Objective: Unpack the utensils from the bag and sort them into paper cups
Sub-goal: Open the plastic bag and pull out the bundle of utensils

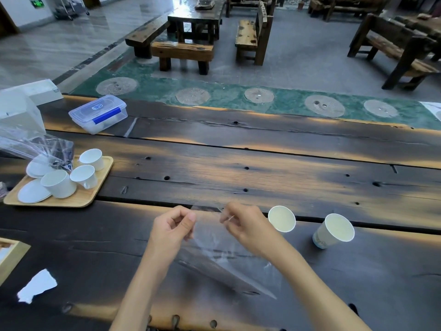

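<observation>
Pinching the clear bag (214, 244) at its top edge with left hand (173, 229) and right hand (243, 225), you're barely started, both paper cups (281, 218) beside it on the table (262, 168) looking empty.

Clear plastic bag (214, 247) lifted at its top edge, lower end trailing on table; contents not discernible. Two empty white paper cups (281, 218) (334, 230) upright just right of it, apart

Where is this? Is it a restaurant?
Probably a tea house or rustic restaurant. The dark wooden table has more heavy tables and benches behind it, and a wooden tray holds white teacups and saucers.
</observation>
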Available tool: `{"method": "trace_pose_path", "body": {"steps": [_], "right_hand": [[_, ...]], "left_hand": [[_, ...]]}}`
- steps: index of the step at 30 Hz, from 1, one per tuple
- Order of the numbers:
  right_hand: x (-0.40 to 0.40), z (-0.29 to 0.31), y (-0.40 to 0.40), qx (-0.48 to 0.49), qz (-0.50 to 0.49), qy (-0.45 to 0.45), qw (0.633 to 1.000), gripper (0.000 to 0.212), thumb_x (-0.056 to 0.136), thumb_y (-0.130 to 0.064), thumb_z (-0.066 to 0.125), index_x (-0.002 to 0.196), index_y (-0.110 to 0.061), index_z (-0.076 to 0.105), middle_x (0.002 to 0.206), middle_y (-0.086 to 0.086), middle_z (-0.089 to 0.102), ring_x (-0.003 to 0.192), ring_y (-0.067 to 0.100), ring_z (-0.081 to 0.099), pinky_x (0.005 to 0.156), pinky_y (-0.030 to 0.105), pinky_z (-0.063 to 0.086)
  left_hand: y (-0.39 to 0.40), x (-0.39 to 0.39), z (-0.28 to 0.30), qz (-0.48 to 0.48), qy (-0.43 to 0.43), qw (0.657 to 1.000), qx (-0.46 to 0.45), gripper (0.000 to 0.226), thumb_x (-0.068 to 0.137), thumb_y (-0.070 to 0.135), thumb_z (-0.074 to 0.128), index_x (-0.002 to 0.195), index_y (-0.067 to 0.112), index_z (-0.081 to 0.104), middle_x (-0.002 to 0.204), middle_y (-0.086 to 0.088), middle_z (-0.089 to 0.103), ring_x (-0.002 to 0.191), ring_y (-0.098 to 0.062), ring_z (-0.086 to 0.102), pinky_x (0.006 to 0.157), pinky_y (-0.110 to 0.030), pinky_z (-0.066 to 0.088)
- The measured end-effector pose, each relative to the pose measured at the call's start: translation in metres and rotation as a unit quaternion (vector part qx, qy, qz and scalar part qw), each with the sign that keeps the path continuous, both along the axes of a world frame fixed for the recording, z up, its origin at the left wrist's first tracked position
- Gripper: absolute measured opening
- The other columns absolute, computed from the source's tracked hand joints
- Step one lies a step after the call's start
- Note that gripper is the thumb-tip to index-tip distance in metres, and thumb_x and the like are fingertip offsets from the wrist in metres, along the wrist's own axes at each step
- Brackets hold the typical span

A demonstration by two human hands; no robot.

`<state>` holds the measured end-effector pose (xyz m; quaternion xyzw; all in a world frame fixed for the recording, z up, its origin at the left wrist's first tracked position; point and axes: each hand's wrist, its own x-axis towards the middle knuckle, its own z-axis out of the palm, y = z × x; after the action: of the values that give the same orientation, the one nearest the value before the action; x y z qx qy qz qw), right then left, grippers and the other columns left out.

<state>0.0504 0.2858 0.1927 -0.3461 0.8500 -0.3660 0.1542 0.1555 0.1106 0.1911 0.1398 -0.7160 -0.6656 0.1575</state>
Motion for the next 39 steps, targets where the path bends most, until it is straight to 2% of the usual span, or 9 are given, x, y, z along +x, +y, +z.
{"method": "trace_pose_path", "body": {"steps": [6,10,16,21,23,25,30,34,39], "right_hand": [[-0.033,0.009,0.036,-0.013,-0.023,-0.14,0.99,0.018,0.091,-0.001,0.048,0.085,-0.013,0.06,0.077,0.007,0.074,0.065,0.023,0.071,0.067,0.041,0.057],[-0.049,0.015,0.056,0.043,0.017,-0.186,0.981,0.023,0.087,0.009,0.053,0.092,-0.011,0.064,0.079,0.01,0.072,0.067,0.02,0.07,0.067,0.033,0.054],[-0.05,0.014,0.076,0.115,0.02,-0.104,0.988,0.033,0.076,0.005,0.051,0.085,-0.023,0.065,0.077,0.0,0.071,0.066,0.011,0.06,0.069,0.038,0.054],[-0.045,0.009,0.073,0.085,-0.038,-0.085,0.992,0.011,0.079,-0.021,0.06,0.086,-0.029,0.065,0.082,-0.005,0.071,0.069,0.009,0.061,0.073,0.038,0.053],[-0.041,0.011,0.065,0.11,0.004,-0.082,0.991,0.031,0.074,-0.041,0.069,0.101,-0.026,0.065,0.094,-0.009,0.069,0.084,0.008,0.064,0.08,0.031,0.054],[-0.038,0.012,0.048,0.114,0.031,-0.089,0.989,0.044,0.076,-0.039,0.077,0.114,-0.024,0.061,0.104,-0.012,0.069,0.093,0.005,0.065,0.086,0.027,0.053],[-0.033,0.029,0.0,0.06,0.078,-0.195,0.976,0.012,0.084,-0.007,0.069,0.097,-0.006,0.067,0.088,0.012,0.076,0.07,0.017,0.068,0.057,0.026,0.051],[-0.022,0.047,-0.021,0.031,0.131,-0.191,0.972,0.008,0.09,-0.002,0.056,0.086,-0.007,0.059,0.094,0.015,0.077,0.08,0.033,0.074,0.052,0.025,0.045],[-0.017,0.071,-0.03,-0.106,0.168,-0.291,0.936,0.01,0.095,-0.007,0.056,0.086,-0.012,0.055,0.108,0.02,0.074,0.087,0.036,0.071,0.065,0.034,0.052]], "left_hand": [[-0.014,-0.008,-0.005,0.038,0.004,0.999,-0.005,0.026,0.097,0.006,0.057,0.072,0.0,0.06,0.06,-0.014,0.051,0.055,-0.014,0.047,0.054,-0.016,0.04],[-0.022,-0.012,-0.011,0.063,0.001,0.998,-0.003,0.023,0.096,0.008,0.059,0.076,-0.002,0.063,0.06,-0.011,0.055,0.054,-0.011,0.048,0.054,-0.015,0.041],[-0.027,-0.012,-0.019,0.077,-0.015,0.997,-0.004,0.024,0.097,0.01,0.059,0.074,0.003,0.063,0.055,-0.001,0.057,0.053,-0.009,0.051,0.052,-0.014,0.042],[-0.025,-0.01,-0.018,0.081,-0.004,0.997,0.002,0.028,0.098,0.014,0.057,0.078,-0.006,0.06,0.06,-0.012,0.053,0.056,-0.014,0.048,0.054,-0.018,0.041],[-0.023,-0.012,-0.016,0.062,-0.002,0.998,0.006,0.029,0.098,0.013,0.057,0.078,-0.009,0.059,0.062,-0.014,0.053,0.057,-0.014,0.048,0.054,-0.018,0.041],[-0.02,-0.013,-0.013,0.031,0.002,0.999,0.007,0.028,0.097,0.01,0.057,0.078,-0.01,0.058,0.063,-0.013,0.053,0.059,-0.015,0.049,0.055,-0.018,0.041],[-0.023,-0.015,-0.016,0.01,0.014,1.0,-0.017,0.022,0.095,0.01,0.06,0.079,-0.005,0.065,0.065,-0.004,0.06,0.061,-0.004,0.054,0.061,-0.011,0.044],[-0.037,-0.005,-0.042,0.073,0.031,0.997,0.007,0.022,0.092,0.027,0.064,0.103,0.01,0.072,0.099,-0.004,0.076,0.096,-0.007,0.068,0.087,-0.015,0.049],[-0.026,0.005,-0.11,0.239,-0.049,0.944,0.22,0.04,0.093,0.03,0.062,0.131,0.024,0.056,0.134,-0.005,0.058,0.13,-0.026,0.052,0.106,-0.038,0.038]]}}
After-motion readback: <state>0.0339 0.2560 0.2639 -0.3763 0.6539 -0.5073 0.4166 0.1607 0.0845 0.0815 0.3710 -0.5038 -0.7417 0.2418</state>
